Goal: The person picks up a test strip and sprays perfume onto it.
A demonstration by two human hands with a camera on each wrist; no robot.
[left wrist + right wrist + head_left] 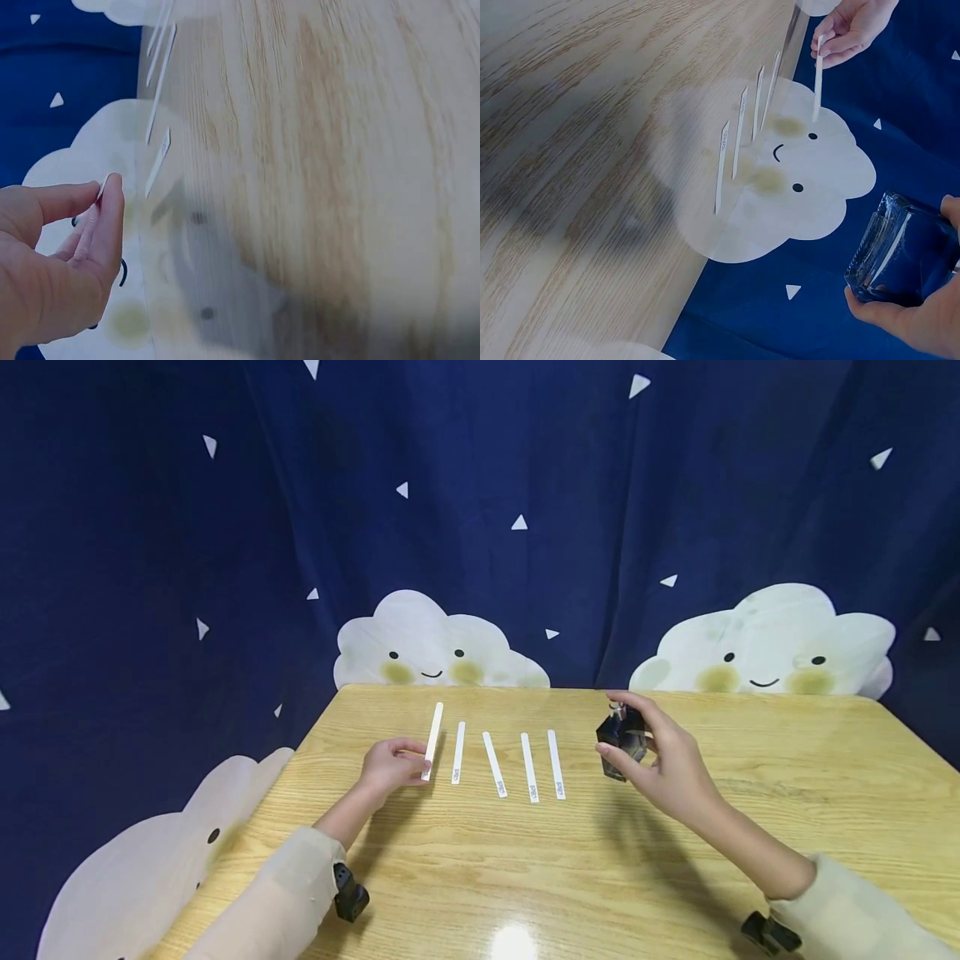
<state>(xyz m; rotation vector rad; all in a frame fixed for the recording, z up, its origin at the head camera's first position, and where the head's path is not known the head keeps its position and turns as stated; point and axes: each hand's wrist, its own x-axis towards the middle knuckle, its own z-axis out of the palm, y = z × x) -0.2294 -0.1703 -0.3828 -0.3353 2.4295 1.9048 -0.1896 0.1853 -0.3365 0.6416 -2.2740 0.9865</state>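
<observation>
Head view, near to far: two pale sleeves come in over the near edge of the table (615, 877), a small black clip-like device under each forearm. Both hands are past mid-table, well apart.

Left hand (390, 767): fingers curled, thumb and fingertips pinching the near end of a white strip (432, 741). That strip is at the left end of the row and its far end points toward the far edge. Right-wrist view shows the same pinch (847, 30), strip (817, 79) held at its end. Left-wrist view: thumb and forefinger closed together (60, 255), only a sliver of strip visible at the fingertips.

Four more strips (510, 764) lie flat on the table just right of the held one, side by side, roughly parallel, between the two hands, each with small print near its near end. Cannot read the print.

Right hand (671, 760): fingers wrapped round a small dark glass bottle (621, 742), right of the strip row. Cannot tell if it touches the table. Right-wrist view: bottle (900, 251) is clear, square-shouldered, gripped between thumb and fingers.

Beyond the far edge: dark blue curtain (480, 510) with white triangles and smiling clouds.
</observation>
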